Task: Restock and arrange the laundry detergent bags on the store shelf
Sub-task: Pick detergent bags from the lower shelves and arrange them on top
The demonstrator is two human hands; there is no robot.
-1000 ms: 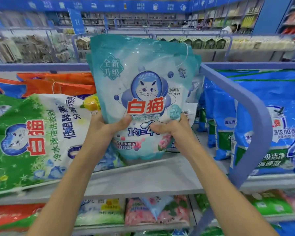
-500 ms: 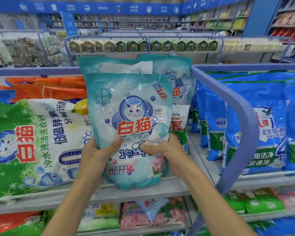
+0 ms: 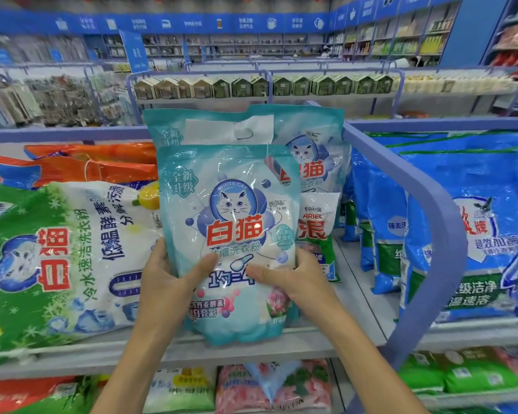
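A teal detergent bag (image 3: 231, 210) with a cat logo stands upright at the front of the grey shelf (image 3: 305, 342), its bottom at the shelf's front edge. My left hand (image 3: 165, 282) grips its lower left side, thumb on the front. My right hand (image 3: 293, 279) grips its lower right side, thumb across the front. Behind it stand two matching teal bags (image 3: 311, 138) and a white-and-green Ariel bag (image 3: 316, 234).
A large green-and-white bag (image 3: 57, 258) lies to the left, with orange bags (image 3: 87, 165) behind it. A curved blue divider rail (image 3: 425, 222) bounds the section on the right, with blue bags (image 3: 467, 228) beyond. More bags fill the lower shelf (image 3: 251, 386).
The teal bag came down from held high in front of me to the shelf's front edge, uncovering the bags behind it. Both hands kept their grip.
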